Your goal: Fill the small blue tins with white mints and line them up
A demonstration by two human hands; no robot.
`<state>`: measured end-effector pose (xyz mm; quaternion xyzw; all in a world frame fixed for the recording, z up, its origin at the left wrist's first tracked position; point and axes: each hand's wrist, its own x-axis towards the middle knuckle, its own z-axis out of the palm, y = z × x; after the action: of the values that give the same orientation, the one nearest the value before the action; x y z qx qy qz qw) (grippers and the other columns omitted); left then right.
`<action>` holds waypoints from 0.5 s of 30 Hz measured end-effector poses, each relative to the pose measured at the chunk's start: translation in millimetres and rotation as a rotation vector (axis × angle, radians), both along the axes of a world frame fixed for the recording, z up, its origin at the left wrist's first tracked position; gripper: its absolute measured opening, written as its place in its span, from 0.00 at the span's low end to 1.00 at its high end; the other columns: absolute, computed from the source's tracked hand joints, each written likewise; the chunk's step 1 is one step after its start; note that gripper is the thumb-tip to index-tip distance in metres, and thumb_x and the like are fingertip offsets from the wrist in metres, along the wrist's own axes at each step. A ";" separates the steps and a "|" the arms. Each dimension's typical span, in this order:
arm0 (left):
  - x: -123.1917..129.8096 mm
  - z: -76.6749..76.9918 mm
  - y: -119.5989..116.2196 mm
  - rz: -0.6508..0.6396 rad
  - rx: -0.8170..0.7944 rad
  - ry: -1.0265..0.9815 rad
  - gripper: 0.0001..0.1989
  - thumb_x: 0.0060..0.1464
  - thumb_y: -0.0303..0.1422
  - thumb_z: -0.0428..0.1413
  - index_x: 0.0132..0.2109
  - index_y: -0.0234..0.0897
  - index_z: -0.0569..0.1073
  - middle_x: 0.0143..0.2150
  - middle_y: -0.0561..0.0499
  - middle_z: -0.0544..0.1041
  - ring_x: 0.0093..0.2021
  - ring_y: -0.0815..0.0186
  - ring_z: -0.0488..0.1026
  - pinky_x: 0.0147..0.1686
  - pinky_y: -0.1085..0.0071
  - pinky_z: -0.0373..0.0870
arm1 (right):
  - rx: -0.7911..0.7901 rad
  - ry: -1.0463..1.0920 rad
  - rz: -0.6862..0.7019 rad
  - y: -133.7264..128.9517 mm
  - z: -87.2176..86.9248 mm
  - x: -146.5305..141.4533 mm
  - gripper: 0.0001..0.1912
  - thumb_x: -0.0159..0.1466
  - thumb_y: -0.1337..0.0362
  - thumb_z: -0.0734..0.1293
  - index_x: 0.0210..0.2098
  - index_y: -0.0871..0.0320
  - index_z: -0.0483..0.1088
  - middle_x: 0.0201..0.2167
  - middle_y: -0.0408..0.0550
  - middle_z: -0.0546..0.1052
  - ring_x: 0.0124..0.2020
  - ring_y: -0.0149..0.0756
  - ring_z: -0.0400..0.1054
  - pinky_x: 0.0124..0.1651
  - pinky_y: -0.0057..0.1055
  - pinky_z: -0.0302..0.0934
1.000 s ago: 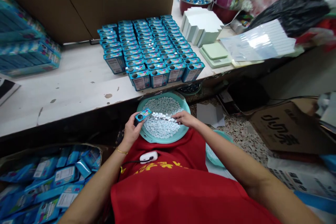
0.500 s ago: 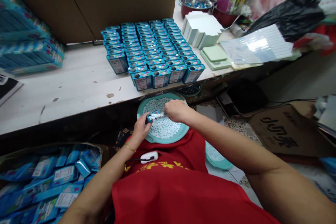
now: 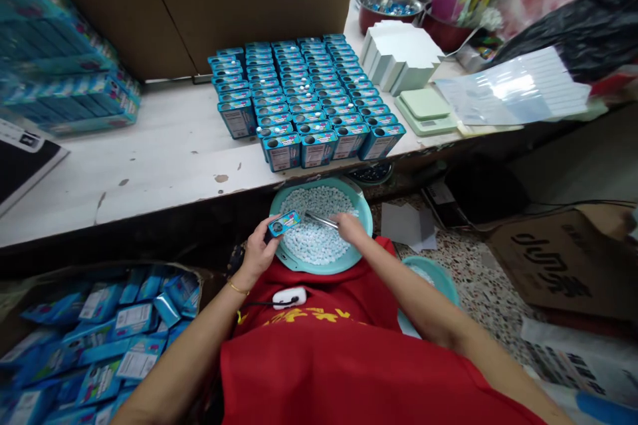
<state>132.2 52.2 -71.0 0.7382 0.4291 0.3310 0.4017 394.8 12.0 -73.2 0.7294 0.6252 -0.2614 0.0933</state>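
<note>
My left hand [image 3: 259, 247] is closed around a small blue tin [image 3: 284, 223], whose top with a dark round opening faces up. The tin is tilted over the left side of a turquoise basin [image 3: 366, 206]. Small white candies [image 3: 319, 242] fill the basin, which rests on my lap. My right hand [image 3: 350, 228] grips a metal scoop [image 3: 321, 220] by its handle at the basin's right side. The scoop's far end points left, low over the candies; whether it carries any cannot be made out.
Rows of blue tins [image 3: 319, 106] stand on the white table [image 3: 169, 166]. A pale green scale [image 3: 425, 109] and stacked white card [image 3: 401, 53] are to their right. At lower left, a carton holds many blue packages [image 3: 114, 339]. A second turquoise basin [image 3: 441, 279] sits low at right.
The scoop has drawn back from the tin to the right, with my right hand lower. White candies that heaped at the tin's opening no longer show. The camera view has shifted left.
</note>
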 end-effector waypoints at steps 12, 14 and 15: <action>-4.2 -2.0 3.8 0.143 -0.052 -0.054 0.20 0.50 0.37 0.55 0.51 0.38 0.67 0.48 0.46 0.73 0.48 0.61 0.71 0.50 0.62 0.65 | -0.068 0.277 0.009 -9.0 -66.9 -23.0 0.22 0.55 0.75 0.59 0.45 0.55 0.73 0.43 0.49 0.77 0.44 0.38 0.69 0.45 0.28 0.60; -4.5 -1.5 4.3 0.150 -0.064 -0.070 0.21 0.49 0.37 0.56 0.50 0.38 0.68 0.48 0.46 0.73 0.47 0.61 0.71 0.50 0.62 0.65 | -0.074 0.357 -0.012 -8.6 -67.0 -12.6 0.22 0.53 0.75 0.61 0.44 0.55 0.74 0.40 0.46 0.78 0.41 0.35 0.70 0.43 0.25 0.60; -4.6 -1.0 4.4 0.153 -0.063 -0.073 0.21 0.49 0.37 0.56 0.50 0.38 0.68 0.48 0.46 0.74 0.47 0.61 0.71 0.49 0.62 0.66 | -0.071 0.393 -0.025 -9.3 -64.4 -8.0 0.22 0.53 0.75 0.61 0.44 0.56 0.74 0.39 0.45 0.78 0.39 0.34 0.70 0.41 0.24 0.61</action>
<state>127.5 56.6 -72.0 0.6777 0.4794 0.3736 0.4139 386.8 2.7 -137.6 0.6681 0.6129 -0.4218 -0.0082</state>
